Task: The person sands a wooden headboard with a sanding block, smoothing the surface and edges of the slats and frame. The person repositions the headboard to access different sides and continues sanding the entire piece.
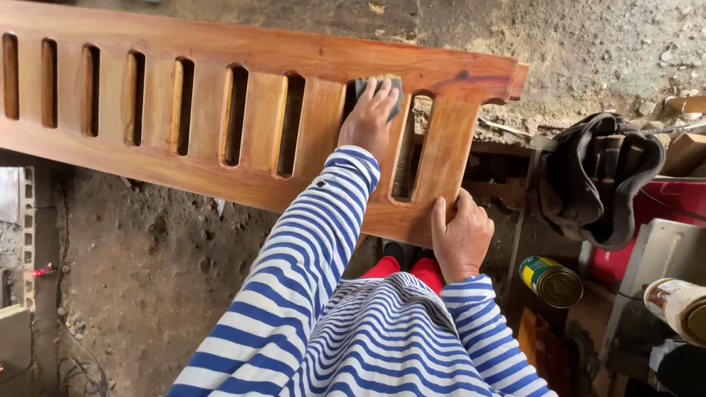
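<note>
Reddish slatted panel [243, 117] could tip if the flat-pressed right hand [461, 237] eases while the left hand [370, 117], clamped on a sanding pad [397, 92], pushes.

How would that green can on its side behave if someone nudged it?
The can lies on its side with its round end showing, so it would probably roll. It looks like metal, so likely stiff. Whether it is full or light cannot be told.
</note>
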